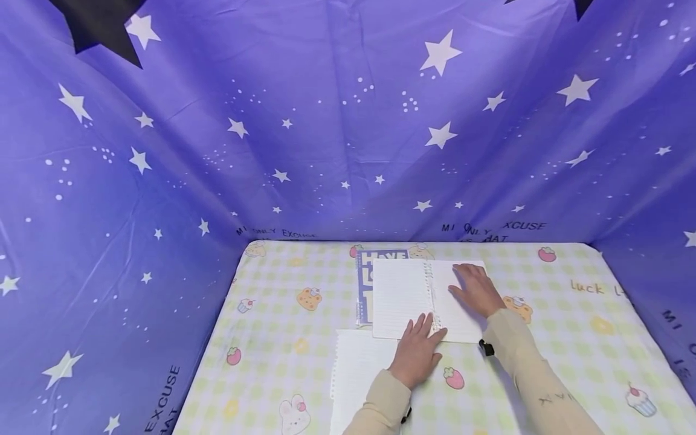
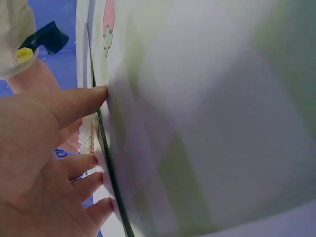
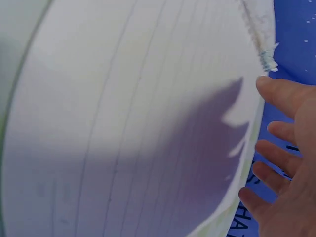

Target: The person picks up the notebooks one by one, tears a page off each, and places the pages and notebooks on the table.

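Observation:
An open ruled notebook (image 1: 399, 299) lies on the table, a ringed binding (image 1: 431, 293) running down its middle. My left hand (image 1: 416, 356) rests at its lower edge, fingers spread and fairly straight, fingertips at the foot of the binding. Over the right-hand page my right hand (image 1: 478, 291) is spread, fingers pointing up and left. In the right wrist view its fingers (image 3: 279, 155) are apart with nothing between them, and their shadow falls on the ruled page (image 3: 123, 123). A loose sheet (image 1: 359, 368) with a hole-punched left edge lies partly beneath my left forearm.
A purple cover with big white letters (image 1: 365, 290) shows from under the notebook's left page. The table wears a checked cloth (image 1: 272, 356) printed with bears and strawberries. Purple star-patterned curtains (image 1: 348, 121) stand around its back and sides.

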Motion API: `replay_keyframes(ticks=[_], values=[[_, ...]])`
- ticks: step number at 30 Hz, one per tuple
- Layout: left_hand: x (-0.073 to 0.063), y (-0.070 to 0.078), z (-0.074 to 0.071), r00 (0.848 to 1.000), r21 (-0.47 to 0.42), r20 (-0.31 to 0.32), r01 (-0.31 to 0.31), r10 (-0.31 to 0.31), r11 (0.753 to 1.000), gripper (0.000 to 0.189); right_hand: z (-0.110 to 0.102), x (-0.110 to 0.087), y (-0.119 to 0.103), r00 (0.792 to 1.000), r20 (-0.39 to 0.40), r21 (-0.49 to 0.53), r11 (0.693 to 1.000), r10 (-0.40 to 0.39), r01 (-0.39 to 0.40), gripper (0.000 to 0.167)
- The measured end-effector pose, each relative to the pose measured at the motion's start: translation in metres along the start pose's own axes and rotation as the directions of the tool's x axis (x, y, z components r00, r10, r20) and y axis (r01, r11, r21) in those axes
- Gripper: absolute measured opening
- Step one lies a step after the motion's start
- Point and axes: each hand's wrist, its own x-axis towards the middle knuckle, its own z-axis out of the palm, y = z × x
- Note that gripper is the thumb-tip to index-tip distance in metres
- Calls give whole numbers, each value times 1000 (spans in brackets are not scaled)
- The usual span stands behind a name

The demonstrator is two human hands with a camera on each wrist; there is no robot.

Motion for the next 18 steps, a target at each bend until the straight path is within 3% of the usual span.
replay_keyframes(ticks=[9, 18], values=[[-5, 4, 1, 1000, -25, -2, 28, -28, 999, 48, 13, 9, 8, 999, 29, -109, 993, -31, 34, 55], [-7, 2, 4, 999, -23, -43, 18, -19, 1000, 48, 15, 16, 8, 993, 84, -111, 991, 84, -74, 55]])
